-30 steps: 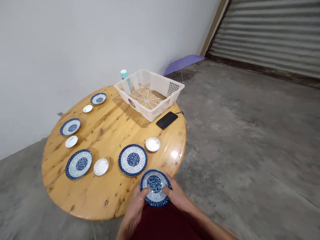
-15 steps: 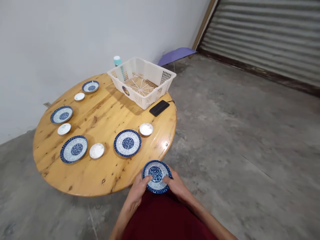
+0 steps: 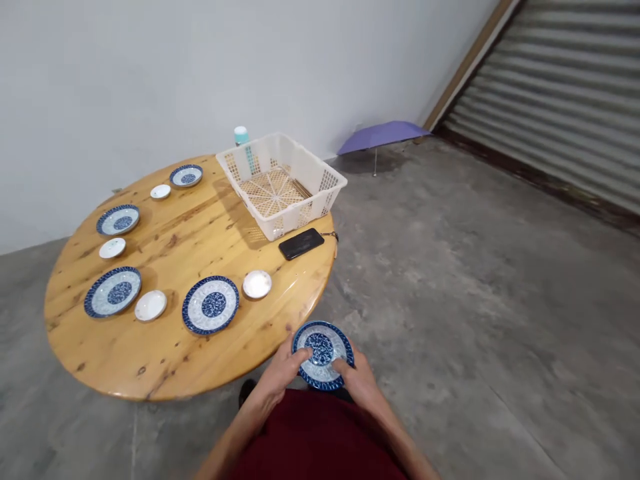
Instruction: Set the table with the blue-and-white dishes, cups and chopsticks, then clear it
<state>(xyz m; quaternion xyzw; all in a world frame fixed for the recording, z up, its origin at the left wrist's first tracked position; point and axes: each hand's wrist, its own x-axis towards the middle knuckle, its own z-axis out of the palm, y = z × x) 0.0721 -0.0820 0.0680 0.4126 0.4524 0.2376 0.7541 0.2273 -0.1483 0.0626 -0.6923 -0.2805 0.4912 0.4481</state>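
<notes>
A blue-and-white plate (image 3: 323, 350) is held between my two hands, in front of my body and just off the table's near right edge. My left hand (image 3: 283, 370) grips its left rim, thumb lying on the upper face. On the other side my right hand (image 3: 360, 377) does the same with its thumb on the plate. The fingers underneath are hidden, and I cannot tell whether more plates are stacked below. Closest on the table are another patterned plate (image 3: 211, 305) and a small white dish (image 3: 257, 285).
On the round wooden table (image 3: 240, 357) several more plates and small white dishes curve along the left side. A white plastic basket (image 3: 273, 223), a black phone (image 3: 301, 244) and a turquoise bottle (image 3: 241, 136) stand toward the back. A purple umbrella (image 3: 383, 135) rests on the floor.
My view has swung to the right, so the table sits further left and more of the umbrella shows. Both hands still hold the plate, which has shifted slightly right in view.
</notes>
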